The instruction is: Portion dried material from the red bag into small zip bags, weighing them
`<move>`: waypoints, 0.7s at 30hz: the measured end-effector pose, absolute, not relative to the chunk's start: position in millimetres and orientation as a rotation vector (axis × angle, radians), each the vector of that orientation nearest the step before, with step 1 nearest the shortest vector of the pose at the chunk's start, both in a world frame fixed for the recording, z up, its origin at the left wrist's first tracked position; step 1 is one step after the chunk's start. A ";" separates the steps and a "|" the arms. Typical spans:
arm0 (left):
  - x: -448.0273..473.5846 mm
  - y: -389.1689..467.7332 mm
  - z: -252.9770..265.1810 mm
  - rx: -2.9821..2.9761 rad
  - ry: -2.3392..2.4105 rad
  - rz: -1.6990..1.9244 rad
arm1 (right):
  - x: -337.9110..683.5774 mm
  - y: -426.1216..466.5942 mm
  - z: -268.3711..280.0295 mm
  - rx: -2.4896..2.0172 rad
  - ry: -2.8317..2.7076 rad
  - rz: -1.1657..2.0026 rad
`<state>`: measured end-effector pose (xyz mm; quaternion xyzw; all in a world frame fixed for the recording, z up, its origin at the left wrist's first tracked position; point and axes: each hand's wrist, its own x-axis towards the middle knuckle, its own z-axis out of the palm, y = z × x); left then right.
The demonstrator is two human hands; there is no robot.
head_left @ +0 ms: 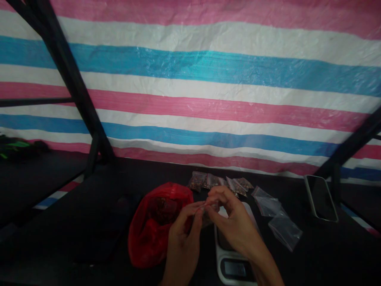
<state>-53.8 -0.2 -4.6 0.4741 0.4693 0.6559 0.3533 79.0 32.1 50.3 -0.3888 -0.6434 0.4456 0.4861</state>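
Note:
Both my left hand (185,234) and my right hand (230,220) pinch the top edge of a small clear zip bag (207,219), mostly hidden behind my fingers. Left of my hands stands an open red plastic bag (143,238) with dark brown contents that I cannot make out. Partly under my right hand lies a white digital scale (220,265) with a small grey display. Behind my hands, several small zip bags (198,180) filled with brownish bits lie in a row.
Flat, unfilled clear zip bags (284,230) lie right of the scale on the black table (113,190). A phone (321,198) leans at the right by a dark frame post. Another dark post (80,91) rises at the left before a striped plastic sheet (208,107).

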 end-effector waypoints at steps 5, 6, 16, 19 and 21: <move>-70.0 -2.7 -23.7 1.514 1.436 1.758 | 73.5 51.4 54.6 -0.984 -1.479 0.965; -71.8 -4.2 -27.9 1.557 1.489 1.803 | 71.9 57.4 54.6 -1.013 -1.431 0.910; -66.9 -19.5 -17.4 1.488 1.476 2.015 | 176.2 65.1 33.8 -1.761 -1.152 0.346; -58.7 -25.5 -17.3 1.584 1.475 2.117 | 215.2 56.6 18.5 -2.236 -1.282 0.266; -51.6 -28.8 -18.9 1.678 1.469 2.171 | 226.7 55.0 10.7 -2.381 -1.390 0.258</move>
